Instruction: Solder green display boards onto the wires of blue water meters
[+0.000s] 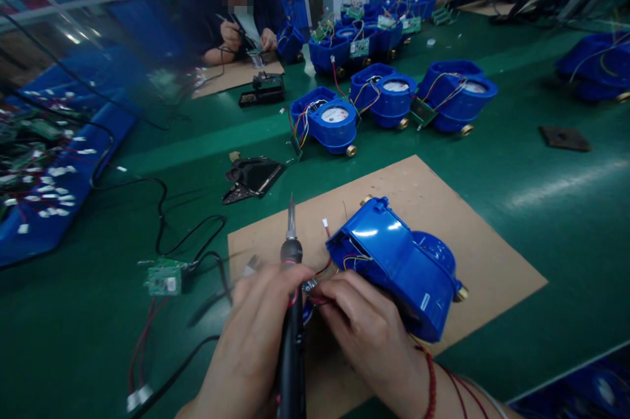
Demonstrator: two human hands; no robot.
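My left hand [258,327] is closed around a soldering iron [291,248], whose tip points up and away from me. Close beside it, my right hand [364,320] pinches a small part with thin wires [310,286], mostly hidden by the fingers; it looks like a circuit board edge. Just beyond the right hand, a blue water meter housing [388,255] lies tipped over on a brown cardboard sheet [472,248]. Coloured wires come out of its open end, and one ends in a white connector [325,224].
A green circuit board [165,279] with red wires lies left on the green table. Black cables [162,209] run nearby. Several blue meters [325,120] stand farther back, near a black iron stand [253,176]. At left is a blue bin [63,209] of boards; a co-worker [231,18] sits opposite.
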